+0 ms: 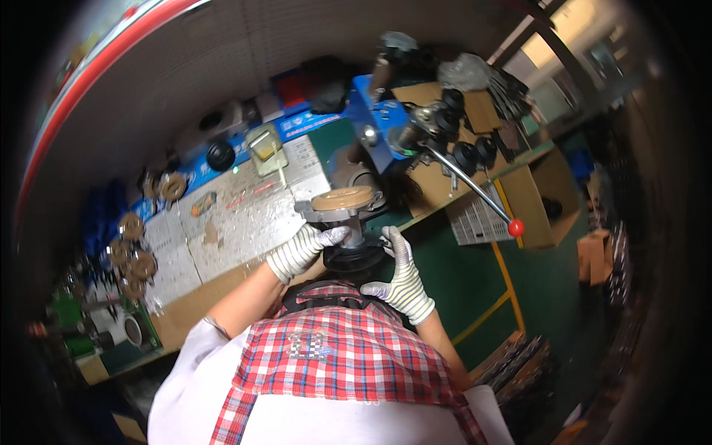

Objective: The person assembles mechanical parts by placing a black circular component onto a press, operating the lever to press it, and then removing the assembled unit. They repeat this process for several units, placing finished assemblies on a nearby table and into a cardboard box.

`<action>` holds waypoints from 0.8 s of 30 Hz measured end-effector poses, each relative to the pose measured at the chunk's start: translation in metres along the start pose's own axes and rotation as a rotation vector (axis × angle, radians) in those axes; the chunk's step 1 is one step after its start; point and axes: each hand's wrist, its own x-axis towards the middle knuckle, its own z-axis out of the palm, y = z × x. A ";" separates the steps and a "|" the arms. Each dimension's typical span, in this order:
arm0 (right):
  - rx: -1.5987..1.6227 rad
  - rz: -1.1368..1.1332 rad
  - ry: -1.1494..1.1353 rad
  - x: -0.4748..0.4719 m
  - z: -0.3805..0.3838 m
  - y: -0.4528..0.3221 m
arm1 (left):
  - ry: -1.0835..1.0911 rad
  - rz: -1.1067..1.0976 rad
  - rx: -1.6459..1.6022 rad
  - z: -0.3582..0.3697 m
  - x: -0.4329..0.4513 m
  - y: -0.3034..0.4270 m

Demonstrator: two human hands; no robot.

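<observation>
In front of my waist, an automotive-style part stands roughly upright, with a tan disc (342,198) on top of a grey metal flange (328,215). Below the flange, a metal shaft (352,231) leads down to a black round base (353,258). My left hand (297,253), in a striped knit glove, grips the shaft from the left, its thumb across it. On the other side, my right hand (403,278) wears a matching glove and curves beside the black base with thumb and fingers apart. Whether its fingertips touch the base, I cannot tell.
A steel lever (473,186) with a red ball knob (515,227) juts from a blue fixture (381,119) on the right. Several black rubber boots (466,156) lie near it. A tray with a brush (267,150) and several tan discs (142,264) sit on the cardboard-covered bench (222,272).
</observation>
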 end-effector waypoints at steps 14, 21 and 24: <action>0.046 0.456 0.453 -0.011 -0.097 0.123 | -0.440 -0.877 -0.357 0.040 0.105 -0.103; -0.546 0.769 0.436 0.025 -0.247 0.209 | 0.437 -0.451 -0.163 -0.119 -0.010 -0.129; -0.233 0.686 0.757 0.044 -0.302 0.245 | 0.837 -0.273 -0.080 -0.191 -0.142 -0.133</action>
